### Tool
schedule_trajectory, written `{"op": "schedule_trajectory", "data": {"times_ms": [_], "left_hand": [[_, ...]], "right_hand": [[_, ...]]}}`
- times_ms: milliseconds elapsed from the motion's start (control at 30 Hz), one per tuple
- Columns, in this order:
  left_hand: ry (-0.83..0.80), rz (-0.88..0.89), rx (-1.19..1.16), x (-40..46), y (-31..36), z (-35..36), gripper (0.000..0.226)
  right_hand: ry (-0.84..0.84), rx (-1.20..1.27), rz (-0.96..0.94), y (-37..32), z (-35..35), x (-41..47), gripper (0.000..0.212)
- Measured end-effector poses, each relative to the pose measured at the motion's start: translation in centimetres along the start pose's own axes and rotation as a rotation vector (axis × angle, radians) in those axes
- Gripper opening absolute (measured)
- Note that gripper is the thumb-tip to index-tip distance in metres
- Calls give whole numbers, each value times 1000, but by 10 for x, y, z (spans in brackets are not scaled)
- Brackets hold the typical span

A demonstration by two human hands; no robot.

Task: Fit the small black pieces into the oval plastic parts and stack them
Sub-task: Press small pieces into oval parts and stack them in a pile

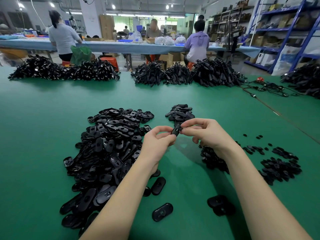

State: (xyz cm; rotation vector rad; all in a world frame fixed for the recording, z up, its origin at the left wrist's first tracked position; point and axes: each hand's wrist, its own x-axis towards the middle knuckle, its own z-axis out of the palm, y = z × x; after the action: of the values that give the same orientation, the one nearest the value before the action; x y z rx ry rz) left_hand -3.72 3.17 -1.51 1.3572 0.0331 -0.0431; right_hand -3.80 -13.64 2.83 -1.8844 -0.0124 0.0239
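Observation:
Both hands meet above the middle of the green table [52, 118]. My left hand [156, 142] pinches a black oval plastic part [176, 130] at its lower end. My right hand [206, 131] pinches the same part from the right, fingertips at its upper edge; whether a small black piece sits under them I cannot tell. A big heap of loose oval parts [110, 146] lies to the left. A smaller pile of oval parts [181, 112] lies just beyond the hands. Small black pieces [280, 168] are heaped at the right.
Loose oval parts [162, 212] lie near the front, between my forearms. Large heaps of black cable parts [187, 73] line the table's far edge, with loose cables [265, 87] at the right. Several people sit at a blue table behind; blue shelving [285, 32] stands far right.

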Motion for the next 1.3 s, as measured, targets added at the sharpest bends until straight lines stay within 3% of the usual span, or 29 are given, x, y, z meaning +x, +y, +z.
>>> {"op": "schedule_trajectory", "data": {"times_ms": [567, 1100, 1300], "left_hand": [[-54, 16, -85, -1, -2, -3, 19], [-58, 46, 9, -5, 3, -6, 16], [-53, 46, 36, -5, 4, -8, 15]], "right_hand": [[58, 19, 39, 3, 2, 3, 5], [39, -28, 11, 5, 5, 5, 5], [103, -58, 18, 5, 11, 7, 14]]}}
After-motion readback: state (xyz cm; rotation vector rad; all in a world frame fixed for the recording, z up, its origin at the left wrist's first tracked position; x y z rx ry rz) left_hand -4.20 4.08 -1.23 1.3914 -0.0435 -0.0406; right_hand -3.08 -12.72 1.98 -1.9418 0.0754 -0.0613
